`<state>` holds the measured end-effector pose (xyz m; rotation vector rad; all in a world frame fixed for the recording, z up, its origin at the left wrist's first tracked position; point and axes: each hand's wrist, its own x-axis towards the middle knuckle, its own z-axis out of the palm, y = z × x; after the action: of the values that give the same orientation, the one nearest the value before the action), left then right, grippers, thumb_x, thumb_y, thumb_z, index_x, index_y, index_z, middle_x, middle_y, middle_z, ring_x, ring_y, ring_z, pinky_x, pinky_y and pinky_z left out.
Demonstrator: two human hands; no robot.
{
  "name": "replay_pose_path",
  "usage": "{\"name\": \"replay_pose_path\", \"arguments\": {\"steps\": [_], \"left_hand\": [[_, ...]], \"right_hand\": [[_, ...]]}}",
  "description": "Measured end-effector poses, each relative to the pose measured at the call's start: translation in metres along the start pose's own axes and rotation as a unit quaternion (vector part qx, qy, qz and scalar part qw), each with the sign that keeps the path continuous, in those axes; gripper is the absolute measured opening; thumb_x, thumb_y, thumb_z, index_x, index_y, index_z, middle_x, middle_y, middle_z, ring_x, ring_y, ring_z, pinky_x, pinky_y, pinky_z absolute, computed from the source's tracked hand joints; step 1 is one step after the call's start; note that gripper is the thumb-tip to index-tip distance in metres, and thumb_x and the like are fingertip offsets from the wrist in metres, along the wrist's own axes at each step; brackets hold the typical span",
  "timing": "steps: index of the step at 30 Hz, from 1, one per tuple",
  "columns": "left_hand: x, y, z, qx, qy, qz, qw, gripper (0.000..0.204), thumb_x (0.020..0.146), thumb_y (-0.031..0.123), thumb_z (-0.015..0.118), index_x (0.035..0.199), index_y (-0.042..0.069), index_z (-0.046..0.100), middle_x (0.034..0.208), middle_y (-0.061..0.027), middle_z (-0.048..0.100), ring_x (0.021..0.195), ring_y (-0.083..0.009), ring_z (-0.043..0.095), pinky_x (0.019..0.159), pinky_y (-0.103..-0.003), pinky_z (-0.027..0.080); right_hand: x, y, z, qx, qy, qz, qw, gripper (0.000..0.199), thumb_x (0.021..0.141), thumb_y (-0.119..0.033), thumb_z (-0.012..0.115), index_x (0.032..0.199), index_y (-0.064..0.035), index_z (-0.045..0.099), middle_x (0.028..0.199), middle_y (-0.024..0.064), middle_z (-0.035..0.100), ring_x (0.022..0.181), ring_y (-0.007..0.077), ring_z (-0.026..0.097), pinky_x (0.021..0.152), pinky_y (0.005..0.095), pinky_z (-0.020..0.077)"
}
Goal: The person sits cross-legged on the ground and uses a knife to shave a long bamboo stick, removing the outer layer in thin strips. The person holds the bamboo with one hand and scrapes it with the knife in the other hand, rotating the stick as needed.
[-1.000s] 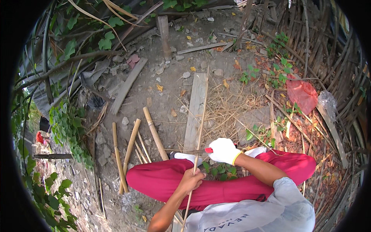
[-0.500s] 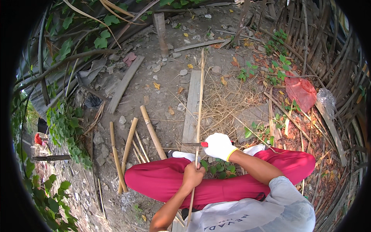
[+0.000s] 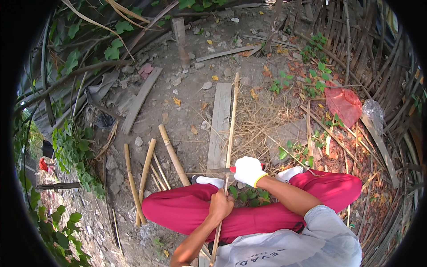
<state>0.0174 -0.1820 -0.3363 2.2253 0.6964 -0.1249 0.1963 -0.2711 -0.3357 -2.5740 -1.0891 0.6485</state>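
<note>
My left hand (image 3: 221,203), bare, is closed around a long, thin bamboo strip (image 3: 231,129) above my lap. The strip runs from beside my waist, past my knees, to the straw beyond. In a white glove with a yellow cuff, my right hand (image 3: 249,171) grips a red-handled knife (image 3: 219,170). Its blade points left and lies across the strip, just beyond my left hand. Whether the edge bites into the strip cannot be made out. A grey wooden board (image 3: 219,120) lies on the ground just left of the strip's far part.
Several bamboo pieces (image 3: 173,153) lie left of my legs. Thin straw-like shavings (image 3: 255,124) cover the ground ahead. Another board (image 3: 141,100) lies at far left, with a wooden stake (image 3: 180,42) beyond it. A red plastic bag (image 3: 342,104) sits at right by a slatted fence (image 3: 369,53).
The bamboo strip has slid toward me, its far tip now nearer. My gloved hand with the knife has shifted slightly nearer; my left hand keeps its grip. The whole view has shifted slightly.
</note>
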Motion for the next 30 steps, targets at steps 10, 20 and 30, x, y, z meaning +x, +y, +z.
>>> {"name": "replay_pose_path", "arguments": {"steps": [10,20,30], "left_hand": [[0.005,-0.002,-0.008,0.0,0.014,-0.012,1.0,0.024,0.08,0.009,0.062,0.092,-0.011,0.061,0.082,-0.0337,0.067,0.083,-0.05,0.068,0.076,-0.052,0.055],[-0.004,-0.004,-0.007,-0.043,-0.027,-0.05,0.997,0.024,0.079,0.012,0.064,0.09,-0.01,0.061,0.078,-0.0306,0.066,0.081,-0.0474,0.069,0.075,-0.05,0.054],[-0.007,0.004,-0.017,-0.044,-0.024,-0.046,0.998,0.023,0.077,0.014,0.066,0.087,-0.005,0.058,0.073,-0.0256,0.064,0.075,-0.0432,0.068,0.071,-0.047,0.052]], "right_hand": [[0.029,0.001,0.04,0.007,0.069,-0.001,0.998,0.024,0.078,-0.026,0.066,0.079,-0.0039,0.075,0.077,0.0223,0.071,0.077,0.0384,0.072,0.071,0.0468,0.0571],[0.044,0.013,0.037,0.004,0.094,0.013,0.995,0.024,0.079,-0.025,0.064,0.078,-0.0043,0.076,0.077,0.0213,0.071,0.076,0.0389,0.072,0.07,0.0469,0.0577],[0.056,0.01,0.039,0.005,0.091,0.031,0.995,0.024,0.078,-0.025,0.066,0.081,-0.004,0.076,0.082,0.0221,0.072,0.08,0.0394,0.073,0.073,0.0472,0.0582]]}}
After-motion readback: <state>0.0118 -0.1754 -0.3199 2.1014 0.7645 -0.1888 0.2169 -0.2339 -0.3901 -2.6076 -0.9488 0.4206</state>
